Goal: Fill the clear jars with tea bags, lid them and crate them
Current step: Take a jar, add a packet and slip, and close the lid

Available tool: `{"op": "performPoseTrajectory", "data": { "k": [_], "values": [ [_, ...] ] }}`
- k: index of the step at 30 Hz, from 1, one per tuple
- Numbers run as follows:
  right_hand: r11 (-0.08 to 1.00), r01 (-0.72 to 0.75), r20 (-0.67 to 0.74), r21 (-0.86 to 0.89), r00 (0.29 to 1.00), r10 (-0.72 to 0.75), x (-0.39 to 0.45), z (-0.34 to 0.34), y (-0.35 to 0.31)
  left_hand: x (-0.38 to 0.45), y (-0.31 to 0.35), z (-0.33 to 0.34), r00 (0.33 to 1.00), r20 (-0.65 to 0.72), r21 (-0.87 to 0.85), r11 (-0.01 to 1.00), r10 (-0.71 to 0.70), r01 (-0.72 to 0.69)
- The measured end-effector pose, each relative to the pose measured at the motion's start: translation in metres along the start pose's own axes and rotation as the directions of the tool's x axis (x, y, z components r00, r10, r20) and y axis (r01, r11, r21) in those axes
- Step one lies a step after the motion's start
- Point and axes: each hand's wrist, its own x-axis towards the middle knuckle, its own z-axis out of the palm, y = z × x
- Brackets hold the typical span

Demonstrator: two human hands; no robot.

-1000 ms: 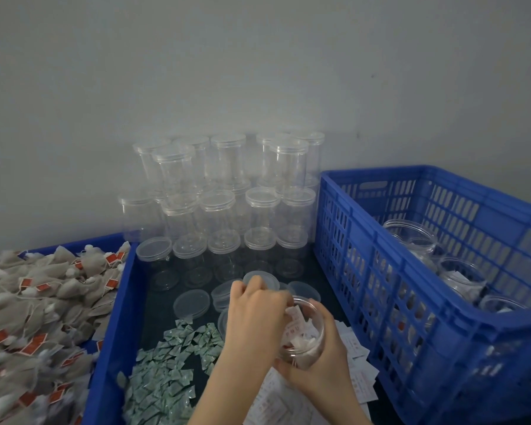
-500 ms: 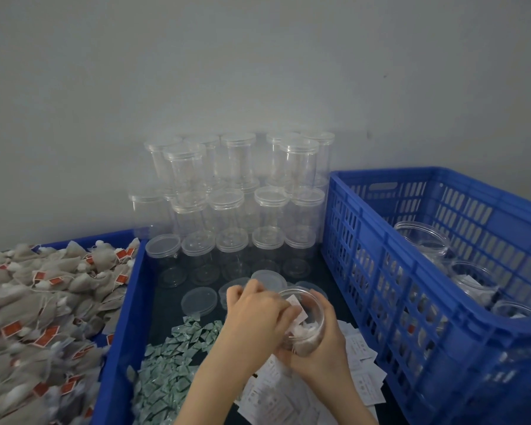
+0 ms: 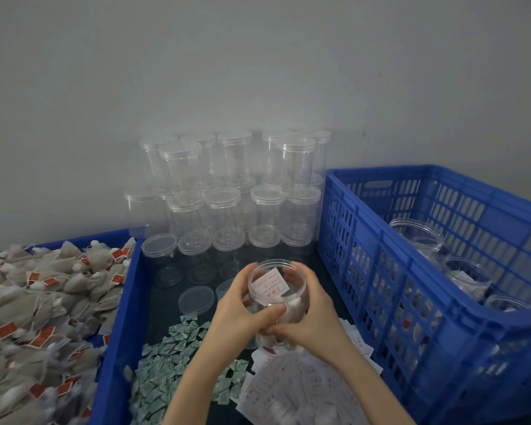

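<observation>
Both hands, left hand (image 3: 239, 305) and right hand (image 3: 311, 308), wrapped round the filled jar (image 3: 272, 297); lidding's next, loose lid (image 3: 196, 299) just left of the grip.

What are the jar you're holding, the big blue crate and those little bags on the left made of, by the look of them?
The jar looks like clear, glossy plastic: the card inside shows through its wall. The blue crate seems to be stiff moulded plastic with a fairly matt finish, its walls a grid of slots. The tea bags look like thin, dull grey-beige mesh or paper, creased, with strings and red tags; which of the two I cannot tell.
</observation>
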Motion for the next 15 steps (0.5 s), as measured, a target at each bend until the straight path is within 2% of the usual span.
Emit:
{"op": "performPoseTrajectory", "data": {
  "k": [6,9,11,13,15],
  "values": [
    [0.971,0.101,0.119,-0.219,0.99,-0.076,0.013,-0.037,-0.04,0.001,0.021,0.004,0.998,0.009,-0.032,0.998,0.056,-0.056],
    [0.938,0.152,0.122,-0.311,0.985,-0.12,0.011,-0.053,-0.058,0.0,0.036,0.01,0.993,0.079,-0.064,0.994,0.089,-0.084],
    [0.925,0.167,0.067,-0.34,0.986,-0.154,0.007,-0.069,-0.067,-0.001,0.043,0.015,0.985,0.122,-0.136,0.985,0.12,-0.104],
    [0.929,0.146,-0.022,-0.339,0.986,-0.163,0.004,-0.092,-0.078,-0.003,0.051,0.019,0.985,0.11,-0.222,0.97,0.131,-0.104],
    [0.943,0.131,-0.138,-0.306,0.974,-0.18,0.003,-0.121,-0.093,-0.004,0.056,0.023,0.984,0.107,-0.237,0.965,0.139,-0.11]
  ]
}}
